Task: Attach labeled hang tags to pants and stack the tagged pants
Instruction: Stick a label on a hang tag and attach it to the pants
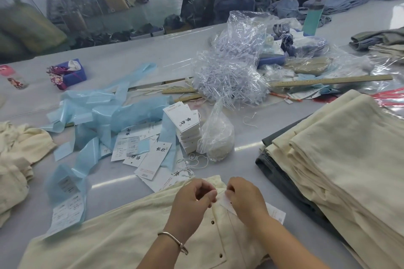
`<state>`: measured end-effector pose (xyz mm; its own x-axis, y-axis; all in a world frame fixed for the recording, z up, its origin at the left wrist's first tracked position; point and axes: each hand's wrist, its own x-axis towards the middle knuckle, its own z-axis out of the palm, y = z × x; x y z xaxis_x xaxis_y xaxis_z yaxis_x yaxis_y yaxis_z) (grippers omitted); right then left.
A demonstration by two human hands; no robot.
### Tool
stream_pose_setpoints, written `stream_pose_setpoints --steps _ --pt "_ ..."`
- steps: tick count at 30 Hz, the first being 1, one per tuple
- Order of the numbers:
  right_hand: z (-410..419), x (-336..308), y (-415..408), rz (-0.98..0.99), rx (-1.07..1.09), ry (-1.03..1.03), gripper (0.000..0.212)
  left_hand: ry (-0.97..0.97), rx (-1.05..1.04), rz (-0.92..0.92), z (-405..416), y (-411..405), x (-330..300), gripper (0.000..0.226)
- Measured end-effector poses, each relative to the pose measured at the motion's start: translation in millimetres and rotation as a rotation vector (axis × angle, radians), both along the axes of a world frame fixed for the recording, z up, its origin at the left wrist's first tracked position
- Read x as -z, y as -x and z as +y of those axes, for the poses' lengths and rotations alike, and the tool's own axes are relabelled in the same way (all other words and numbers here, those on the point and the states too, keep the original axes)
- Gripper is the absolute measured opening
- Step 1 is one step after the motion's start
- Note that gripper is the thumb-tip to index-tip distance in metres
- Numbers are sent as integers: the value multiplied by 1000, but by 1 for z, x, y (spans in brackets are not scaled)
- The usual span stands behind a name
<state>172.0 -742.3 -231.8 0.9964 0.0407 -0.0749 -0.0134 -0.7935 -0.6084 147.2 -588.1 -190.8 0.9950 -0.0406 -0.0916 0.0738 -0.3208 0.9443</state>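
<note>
Two hands meet over the waistband of a cream pair of pants (122,238) spread flat on the grey table (247,137), close to the person's body. The left hand (192,200) comes in from below with the wrist bent, a silver bangle (175,241) round it; its fingers are curled and the thumb and forefinger are pinched together at the top edge of the pants, though what they hold is too small to tell. The right hand (246,197) sits just beside it, knuckles up, fingers curled down onto a white hang tag (274,214) that lies on the pants and pokes out from under the palm toward the right. The fingertips of both hands nearly touch.

Right of the pants rises a tall stack of folded cream pants (341,170), with darker grey cloth under its near edge. Beyond the pants, past the hands, loose hang tags (153,155) are scattered among strips of pale blue plastic film (105,113), and a neat pile of tags (185,124) stands just behind them. Beside that pile is a clear bag of white strings (218,137), and farther back a crumpled heap of clear plastic fasteners (231,74). Left of the pants, at the table's edge, lies a rumpled bundle of cream garments (17,159).
</note>
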Motion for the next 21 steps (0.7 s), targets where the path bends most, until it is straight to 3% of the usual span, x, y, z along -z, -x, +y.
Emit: stream_pose_setpoints --steps 4,8,13,18,21 --pt "-12 -16 5 173 227 -811 13 -188 17 -106 -8 -5 -4 17" --pt "-15 -29 10 358 264 -1232 8 -285 41 -174 -19 -11 -7 23" --pt "-18 -36 9 510 293 -1462 12 -348 67 -188 -25 -15 -6 11" --pt "-18 -36 7 545 298 -1495 8 -340 73 -174 -25 -17 -6 8" --pt "-17 -35 6 520 283 -1458 6 -309 71 -159 -25 -18 -8 18"
